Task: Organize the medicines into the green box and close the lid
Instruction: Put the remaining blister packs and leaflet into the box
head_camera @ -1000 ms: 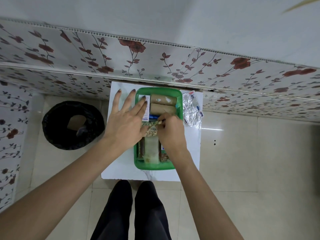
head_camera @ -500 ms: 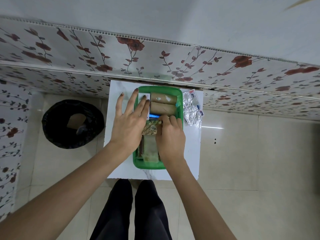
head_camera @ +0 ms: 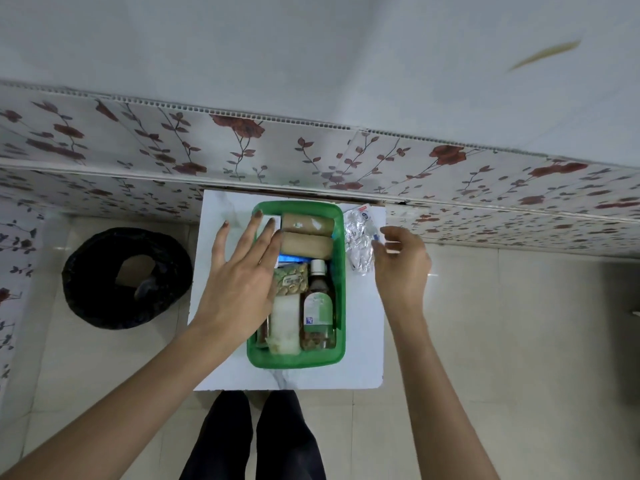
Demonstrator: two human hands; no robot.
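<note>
The green box stands open on the small white table. Inside it lie two tan bandage rolls at the far end, a syrup bottle, a strip of yellow tablets and a white pack. My left hand lies flat, fingers spread, over the box's left rim. My right hand hovers open just right of the box, fingertips at the silver blister strips lying on the table. No lid is in sight.
A black bin sits on the tiled floor left of the table. The flowered wall panel runs right behind the table. My dark-trousered legs are under the near edge.
My right hand has left the tablet strip inside the box and moved right, out to the silver blister strips. My left hand stays on the box's left side.
</note>
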